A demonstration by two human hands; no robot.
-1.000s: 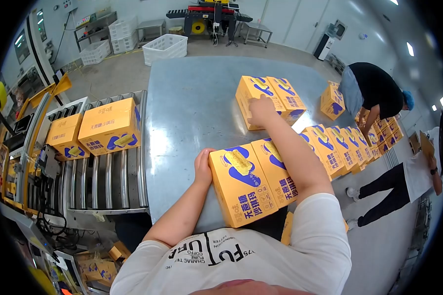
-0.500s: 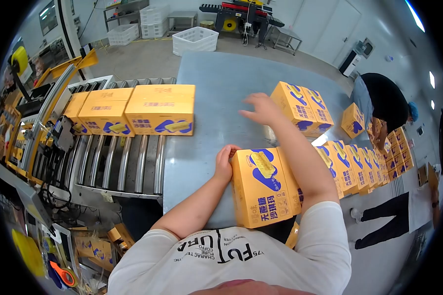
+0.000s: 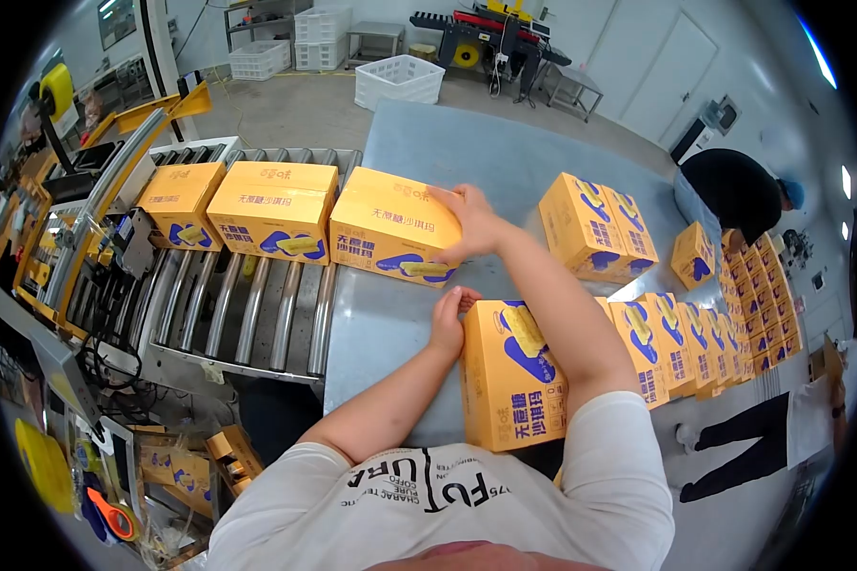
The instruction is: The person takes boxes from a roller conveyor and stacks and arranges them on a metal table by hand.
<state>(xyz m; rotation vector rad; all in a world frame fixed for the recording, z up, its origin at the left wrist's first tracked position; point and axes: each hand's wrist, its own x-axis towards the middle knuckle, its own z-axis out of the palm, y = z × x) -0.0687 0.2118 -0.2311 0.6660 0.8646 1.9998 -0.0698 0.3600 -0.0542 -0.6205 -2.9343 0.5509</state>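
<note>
My right hand [image 3: 468,225] lies spread against the right end of a yellow box [image 3: 390,228], which rests partly on the metal table at the roller conveyor's end. My left hand [image 3: 450,319] touches the left side of an upright yellow box [image 3: 510,381] near my body; its fingers curl at the box's edge, partly hidden. More upright boxes [image 3: 638,347] extend rightward in a row, partly behind my right arm. Two upright boxes [image 3: 595,228] stand farther back on the table [image 3: 448,143], with a single box [image 3: 692,255] to their right.
Two yellow boxes [image 3: 271,209] sit on the conveyor rollers [image 3: 249,309] at left, by a yellow-framed machine. A co-worker [image 3: 733,190] bends over stacked boxes [image 3: 762,295] at right. Another person [image 3: 762,438] stands beyond. A white crate [image 3: 400,83] is on the floor behind the table.
My right hand has moved left from the two back boxes to the box at the conveyor's end. That box now sits angled, partly on the table. The camera view has swung left.
</note>
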